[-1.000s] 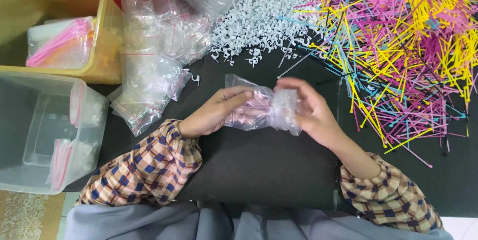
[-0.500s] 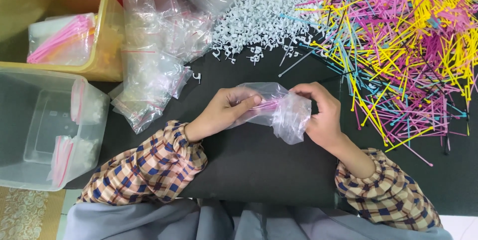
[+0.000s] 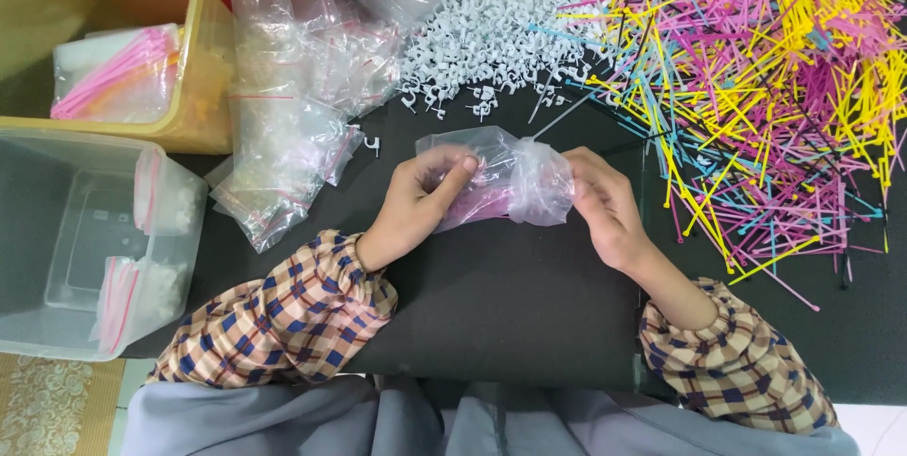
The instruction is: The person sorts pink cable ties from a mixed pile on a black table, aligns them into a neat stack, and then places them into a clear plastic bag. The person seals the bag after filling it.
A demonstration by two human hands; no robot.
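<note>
Blurring pink contents, clear bag [image 3: 515,182]

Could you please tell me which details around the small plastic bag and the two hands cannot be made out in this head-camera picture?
- Small plastic bag: something pink shows through; crinkled film blurs how many pieces.
- Left hand and right hand: fingertips behind the film, so the grip is unclear.
- Pile of coloured ties: cut off by the top and right edges.
- White clips: too small to count.
</note>
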